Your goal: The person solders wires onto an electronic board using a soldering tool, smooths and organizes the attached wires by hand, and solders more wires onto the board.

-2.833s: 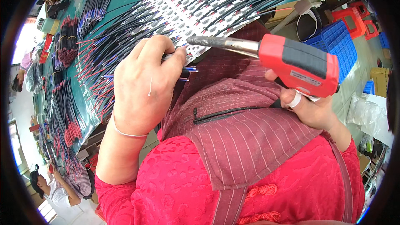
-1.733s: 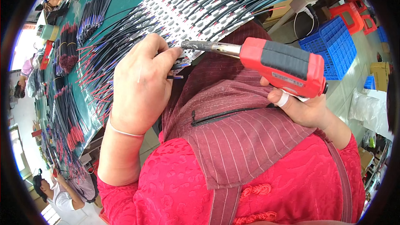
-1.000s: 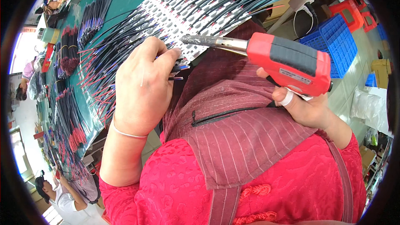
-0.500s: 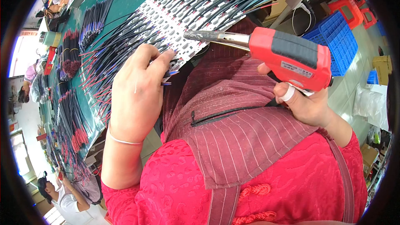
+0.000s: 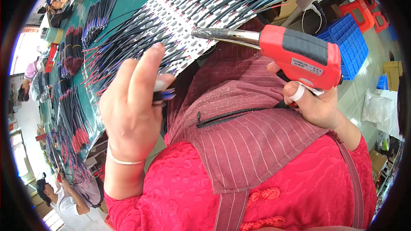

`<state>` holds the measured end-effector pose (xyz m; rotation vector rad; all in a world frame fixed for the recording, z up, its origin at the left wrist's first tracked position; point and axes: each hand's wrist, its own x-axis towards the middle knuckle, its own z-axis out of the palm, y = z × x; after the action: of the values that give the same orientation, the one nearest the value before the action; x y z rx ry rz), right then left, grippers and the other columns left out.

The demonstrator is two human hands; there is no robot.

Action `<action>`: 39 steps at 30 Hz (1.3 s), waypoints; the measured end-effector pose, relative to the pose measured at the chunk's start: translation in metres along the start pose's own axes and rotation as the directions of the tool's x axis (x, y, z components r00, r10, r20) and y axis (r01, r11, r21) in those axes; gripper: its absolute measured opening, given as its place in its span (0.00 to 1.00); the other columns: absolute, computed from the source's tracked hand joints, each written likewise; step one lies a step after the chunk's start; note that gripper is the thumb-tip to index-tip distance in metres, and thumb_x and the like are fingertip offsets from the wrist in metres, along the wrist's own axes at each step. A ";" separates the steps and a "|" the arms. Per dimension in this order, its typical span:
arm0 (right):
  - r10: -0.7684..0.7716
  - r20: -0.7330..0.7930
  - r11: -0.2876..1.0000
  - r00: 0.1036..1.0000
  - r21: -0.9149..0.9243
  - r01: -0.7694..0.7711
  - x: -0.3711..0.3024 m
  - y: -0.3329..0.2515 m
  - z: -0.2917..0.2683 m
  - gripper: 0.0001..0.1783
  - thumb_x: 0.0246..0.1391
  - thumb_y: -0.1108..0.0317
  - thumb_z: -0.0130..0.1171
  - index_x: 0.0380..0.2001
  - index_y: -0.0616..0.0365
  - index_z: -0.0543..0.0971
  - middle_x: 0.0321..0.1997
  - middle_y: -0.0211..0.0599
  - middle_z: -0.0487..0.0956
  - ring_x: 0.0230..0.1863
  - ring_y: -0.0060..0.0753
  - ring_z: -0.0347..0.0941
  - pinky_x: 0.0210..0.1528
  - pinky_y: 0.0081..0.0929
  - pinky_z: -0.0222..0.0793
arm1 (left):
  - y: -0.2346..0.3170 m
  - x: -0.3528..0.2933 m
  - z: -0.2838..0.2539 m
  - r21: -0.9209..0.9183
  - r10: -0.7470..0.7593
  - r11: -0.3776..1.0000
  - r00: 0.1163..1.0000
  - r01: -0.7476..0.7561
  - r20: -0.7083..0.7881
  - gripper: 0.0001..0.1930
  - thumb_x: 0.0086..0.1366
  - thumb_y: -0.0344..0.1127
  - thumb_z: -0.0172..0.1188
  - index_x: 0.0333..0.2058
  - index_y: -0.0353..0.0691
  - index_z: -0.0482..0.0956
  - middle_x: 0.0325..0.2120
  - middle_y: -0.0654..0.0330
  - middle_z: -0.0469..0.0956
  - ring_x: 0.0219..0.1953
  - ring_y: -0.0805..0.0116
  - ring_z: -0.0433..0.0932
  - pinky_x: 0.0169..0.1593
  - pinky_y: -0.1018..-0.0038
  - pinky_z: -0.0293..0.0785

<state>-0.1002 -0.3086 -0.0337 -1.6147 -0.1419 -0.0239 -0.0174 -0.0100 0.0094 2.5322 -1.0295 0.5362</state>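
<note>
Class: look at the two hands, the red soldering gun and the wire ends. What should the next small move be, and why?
Probably bring the left hand and its pinched wire ends back toward the white strips under the soldering gun tip. The right hand holds the gun raised, its metal tip apart from the wire.

Pale rectangular label (image 5: pixel 307 66) on red tool's side — cardboard boxes (image 5: pixel 392 69) right.

The soldering gun (image 5: pixel 299 57) is showing a red plastic body, a matt grey grip pad and a shiny, stained metal barrel at nine o'clock. The wires (image 5: pixel 128 47) are glinting in smooth plastic sheathing on the matt green worktop (image 5: pixel 132 0).
</note>
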 end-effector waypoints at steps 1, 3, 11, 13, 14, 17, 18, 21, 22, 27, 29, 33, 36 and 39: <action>-0.016 0.006 1.000 1.000 -0.006 0.016 0.000 0.001 0.000 0.21 0.59 0.78 0.63 0.55 0.64 0.76 0.51 0.41 0.82 0.53 0.30 0.78 0.55 0.29 0.74 | -0.002 0.000 0.007 0.004 -0.017 1.000 0.999 0.017 0.030 0.28 0.48 0.18 0.64 0.52 0.36 0.75 0.30 0.53 0.74 0.31 0.55 0.79 0.31 0.64 0.73; -0.031 0.011 0.999 0.999 -0.014 0.031 0.000 0.001 0.000 0.21 0.59 0.78 0.63 0.55 0.64 0.76 0.51 0.41 0.82 0.53 0.30 0.78 0.55 0.29 0.74 | -0.006 0.000 0.021 -0.008 -0.038 0.999 0.996 0.039 0.079 0.29 0.46 0.18 0.64 0.51 0.36 0.72 0.34 0.51 0.74 0.33 0.52 0.78 0.34 0.62 0.74; 0.009 0.010 0.997 1.000 0.074 -0.010 -0.002 0.001 0.001 0.21 0.59 0.78 0.63 0.56 0.64 0.75 0.52 0.42 0.82 0.54 0.31 0.77 0.56 0.30 0.73 | -0.014 -0.009 0.029 -0.085 0.013 0.996 0.995 -0.005 0.098 0.20 0.50 0.13 0.58 0.41 0.38 0.82 0.37 0.53 0.73 0.36 0.57 0.77 0.39 0.67 0.75; 0.008 0.004 0.998 1.000 0.057 -0.008 -0.002 0.001 0.002 0.22 0.59 0.78 0.63 0.57 0.63 0.74 0.52 0.41 0.82 0.54 0.31 0.77 0.56 0.30 0.73 | -0.014 -0.009 0.029 -0.064 0.014 0.998 0.997 -0.009 0.081 0.22 0.51 0.14 0.59 0.45 0.39 0.82 0.36 0.54 0.72 0.35 0.58 0.76 0.38 0.68 0.74; 0.034 0.002 0.996 0.999 0.082 -0.034 -0.002 0.001 0.003 0.22 0.59 0.78 0.63 0.57 0.63 0.74 0.52 0.41 0.81 0.54 0.31 0.77 0.57 0.30 0.73 | -0.014 -0.009 0.029 -0.047 0.028 0.999 0.998 -0.025 0.053 0.25 0.51 0.15 0.59 0.49 0.41 0.82 0.36 0.55 0.72 0.33 0.60 0.76 0.37 0.69 0.74; 0.031 0.003 0.997 1.000 0.066 -0.031 -0.002 0.001 0.003 0.22 0.59 0.78 0.63 0.57 0.63 0.74 0.51 0.41 0.81 0.54 0.31 0.77 0.57 0.30 0.72 | -0.009 -0.010 0.033 0.049 -0.014 0.999 1.000 0.014 -0.008 0.29 0.46 0.19 0.62 0.51 0.42 0.82 0.31 0.58 0.72 0.30 0.62 0.75 0.31 0.68 0.73; 0.028 -0.001 0.998 1.000 0.059 -0.028 -0.001 0.002 0.003 0.22 0.59 0.78 0.63 0.57 0.63 0.74 0.51 0.41 0.81 0.54 0.31 0.77 0.57 0.30 0.72 | -0.009 -0.010 0.034 0.048 -0.016 0.999 1.000 0.016 -0.009 0.29 0.46 0.19 0.62 0.51 0.42 0.82 0.31 0.58 0.72 0.30 0.62 0.75 0.31 0.68 0.73; -0.004 0.010 0.999 1.000 0.032 0.004 -0.001 0.002 0.002 0.22 0.59 0.78 0.63 0.57 0.62 0.74 0.51 0.41 0.81 0.54 0.31 0.77 0.57 0.30 0.72 | -0.009 -0.009 0.036 0.087 0.005 0.996 1.000 -0.004 -0.012 0.29 0.46 0.19 0.62 0.51 0.41 0.82 0.31 0.59 0.71 0.29 0.62 0.75 0.31 0.68 0.73; 0.005 0.004 0.999 1.000 0.046 -0.005 -0.001 0.002 0.002 0.22 0.59 0.77 0.63 0.57 0.62 0.74 0.51 0.41 0.81 0.54 0.31 0.77 0.57 0.30 0.72 | -0.009 -0.010 0.035 0.075 0.007 0.997 1.000 -0.008 0.012 0.27 0.49 0.18 0.62 0.50 0.41 0.82 0.31 0.58 0.72 0.29 0.61 0.75 0.32 0.68 0.73; 0.027 0.014 0.999 1.000 0.029 -0.027 -0.003 0.001 0.000 0.22 0.59 0.77 0.63 0.57 0.63 0.74 0.52 0.41 0.81 0.54 0.31 0.77 0.56 0.30 0.72 | -0.010 -0.008 0.038 0.015 0.048 0.999 0.998 -0.047 -0.031 0.23 0.49 0.17 0.61 0.46 0.40 0.82 0.31 0.57 0.75 0.29 0.59 0.77 0.32 0.67 0.73; 0.027 0.029 0.998 0.999 0.053 -0.028 -0.003 0.001 0.000 0.23 0.59 0.77 0.63 0.58 0.63 0.74 0.52 0.41 0.81 0.54 0.31 0.77 0.56 0.30 0.72 | -0.009 -0.008 0.036 0.059 0.037 0.998 0.999 -0.038 0.012 0.21 0.47 0.16 0.60 0.42 0.38 0.82 0.31 0.57 0.77 0.29 0.59 0.78 0.31 0.67 0.73; 0.016 0.034 0.999 0.999 0.041 -0.017 -0.004 0.001 -0.002 0.23 0.59 0.77 0.62 0.58 0.63 0.73 0.52 0.42 0.81 0.54 0.32 0.77 0.55 0.30 0.73 | -0.008 -0.007 0.036 0.067 0.073 0.995 0.997 -0.074 0.010 0.20 0.47 0.16 0.61 0.41 0.37 0.83 0.31 0.56 0.76 0.30 0.60 0.78 0.31 0.67 0.73; 0.058 0.025 0.996 0.998 0.070 -0.060 -0.007 -0.002 -0.004 0.24 0.59 0.77 0.63 0.59 0.63 0.73 0.52 0.44 0.82 0.54 0.33 0.77 0.55 0.30 0.74 | -0.006 -0.005 0.039 0.059 0.119 0.991 0.992 -0.116 -0.052 0.20 0.45 0.15 0.61 0.40 0.36 0.83 0.31 0.57 0.76 0.30 0.60 0.77 0.31 0.68 0.73; 0.102 0.013 0.990 0.995 0.092 -0.103 -0.011 -0.005 -0.006 0.25 0.58 0.78 0.63 0.59 0.64 0.73 0.53 0.45 0.82 0.55 0.34 0.78 0.55 0.31 0.74 | -0.005 -0.005 0.040 0.053 0.091 0.994 0.996 -0.091 -0.016 0.13 0.50 0.22 0.62 0.37 0.36 0.83 0.32 0.56 0.75 0.31 0.59 0.77 0.33 0.67 0.74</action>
<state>-0.1108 -0.3152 -0.0295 -1.5280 -0.0647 0.0677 -0.0087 -0.0221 -0.0282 2.5301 -1.1428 0.6190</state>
